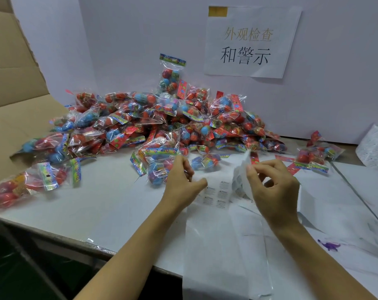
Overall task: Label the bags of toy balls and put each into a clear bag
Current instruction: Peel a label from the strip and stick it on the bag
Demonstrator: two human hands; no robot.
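Here the label sheet (218,194) is lying flat on the white table (110,198), between the two hands, printed labels in rows. Its near end is curling up at the right, where the right hand (272,187) is pinching the lifted white strip (243,169) between thumb and forefinger, other fingers curled. The left hand (181,180) is resting at the sheet's left edge, fingers bent inward; whether it is gripping anything cannot be told. Just beyond it a bag of toy balls (160,163) is lying by the fingertips. Behind, a big pile of ball bags (162,120) is spreading across the table. A cardboard box flap (15,87) is standing at left, a paper sign (251,42) hanging on the white back wall.
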